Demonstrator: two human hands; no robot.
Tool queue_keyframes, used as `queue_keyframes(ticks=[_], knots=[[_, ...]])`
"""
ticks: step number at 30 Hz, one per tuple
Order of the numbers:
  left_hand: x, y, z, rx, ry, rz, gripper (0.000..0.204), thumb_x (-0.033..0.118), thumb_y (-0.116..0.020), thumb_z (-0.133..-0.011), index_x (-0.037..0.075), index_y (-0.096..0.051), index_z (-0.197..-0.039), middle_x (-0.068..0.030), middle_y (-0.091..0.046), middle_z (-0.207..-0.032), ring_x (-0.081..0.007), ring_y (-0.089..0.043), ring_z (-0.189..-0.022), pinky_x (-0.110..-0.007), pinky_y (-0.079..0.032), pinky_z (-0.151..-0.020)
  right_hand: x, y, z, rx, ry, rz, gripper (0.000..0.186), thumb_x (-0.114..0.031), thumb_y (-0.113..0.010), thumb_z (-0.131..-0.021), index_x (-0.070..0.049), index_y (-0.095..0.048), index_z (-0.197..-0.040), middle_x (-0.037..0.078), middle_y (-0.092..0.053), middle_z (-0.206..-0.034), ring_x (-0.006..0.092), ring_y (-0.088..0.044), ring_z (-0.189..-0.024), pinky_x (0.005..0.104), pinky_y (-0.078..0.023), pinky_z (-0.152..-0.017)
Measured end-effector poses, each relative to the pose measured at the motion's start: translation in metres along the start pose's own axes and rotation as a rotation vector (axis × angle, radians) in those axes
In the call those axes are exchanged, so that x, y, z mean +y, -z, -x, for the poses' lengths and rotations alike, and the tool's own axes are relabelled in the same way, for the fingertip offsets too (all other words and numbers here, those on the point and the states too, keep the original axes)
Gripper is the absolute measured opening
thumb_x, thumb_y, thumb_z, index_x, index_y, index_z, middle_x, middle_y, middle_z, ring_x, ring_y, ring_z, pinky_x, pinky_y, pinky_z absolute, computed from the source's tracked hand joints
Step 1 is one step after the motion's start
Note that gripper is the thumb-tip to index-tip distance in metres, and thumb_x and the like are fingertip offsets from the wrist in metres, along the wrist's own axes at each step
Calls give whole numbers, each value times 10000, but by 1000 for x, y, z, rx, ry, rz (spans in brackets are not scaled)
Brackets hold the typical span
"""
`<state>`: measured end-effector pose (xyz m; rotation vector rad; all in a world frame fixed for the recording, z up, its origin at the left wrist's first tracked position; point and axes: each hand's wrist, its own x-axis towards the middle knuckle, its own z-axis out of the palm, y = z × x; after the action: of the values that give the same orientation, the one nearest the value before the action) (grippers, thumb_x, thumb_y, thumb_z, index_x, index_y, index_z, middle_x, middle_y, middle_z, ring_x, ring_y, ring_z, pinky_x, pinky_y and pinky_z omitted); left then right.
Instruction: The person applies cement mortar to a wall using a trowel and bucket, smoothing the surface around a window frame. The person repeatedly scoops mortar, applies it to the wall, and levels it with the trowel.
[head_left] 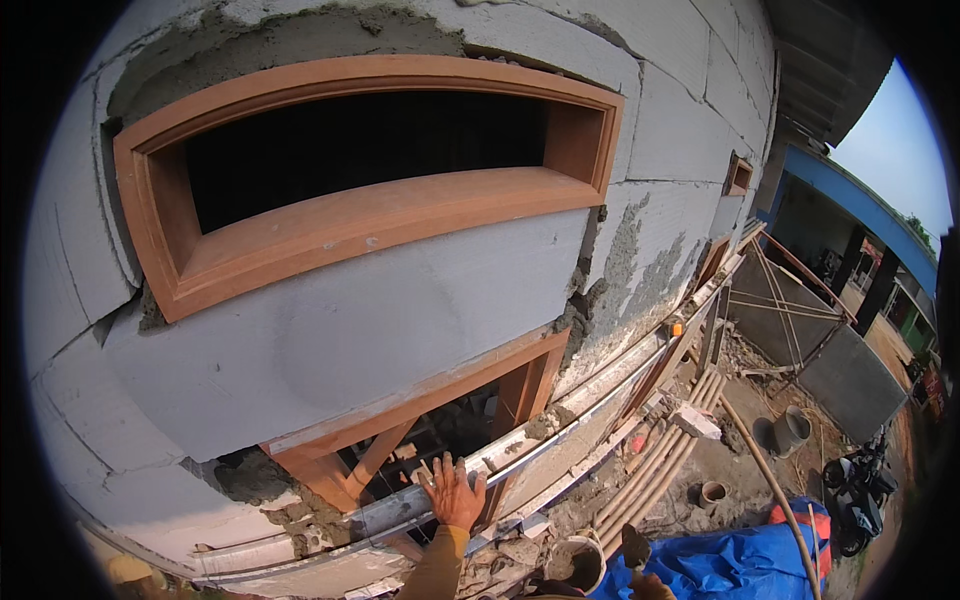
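Left hand (455, 497), spread wide, rests on a ledge (520, 450) at six o'clock; right hand (652, 588) grips a trowel (634, 547) at five.

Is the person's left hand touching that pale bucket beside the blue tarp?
Apart: the head view shows rubble in a plain gap between the spread left hand and the pale bucket.

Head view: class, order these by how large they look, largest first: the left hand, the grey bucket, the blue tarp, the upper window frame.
1. Upper window frame
2. Blue tarp, partly cut off by the picture's edge
3. Left hand
4. Grey bucket
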<state>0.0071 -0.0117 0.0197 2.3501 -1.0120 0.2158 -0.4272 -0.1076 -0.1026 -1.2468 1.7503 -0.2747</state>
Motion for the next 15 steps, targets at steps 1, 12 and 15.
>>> queue_keyframes(ticks=[1,12,15], knots=[[-2,-3,1,6,-7,2,566,453,-474,-873,27,-552,-1236,-155,-390,-1408,-323,-293,-1335,-583,-99,-1087,-8,-6,4,-7,25,-10,348,-312,-652,-800,12,-611,-920,142,-596,-720,259,-592,-554,403,-446,-431],[-11,-4,2,3,-52,41,567,458,-484,-881,71,-510,-1293,-146,-345,-1436,-307,-256,-1361,-590,-89,-1087,-128,-114,7,-388,437,27,345,-311,-656,-797,9,-610,-917,141,-593,-712,258,-587,-548,400,-442,-427],[-19,16,7,-27,-96,269,524,420,-516,-901,37,-519,-1258,-178,-399,-1386,-336,-391,-1270,-493,-274,-1060,-149,-134,9,-499,508,92,345,-311,-657,-796,9,-610,-916,141,-592,-710,257,-586,-547,399,-441,-426]])
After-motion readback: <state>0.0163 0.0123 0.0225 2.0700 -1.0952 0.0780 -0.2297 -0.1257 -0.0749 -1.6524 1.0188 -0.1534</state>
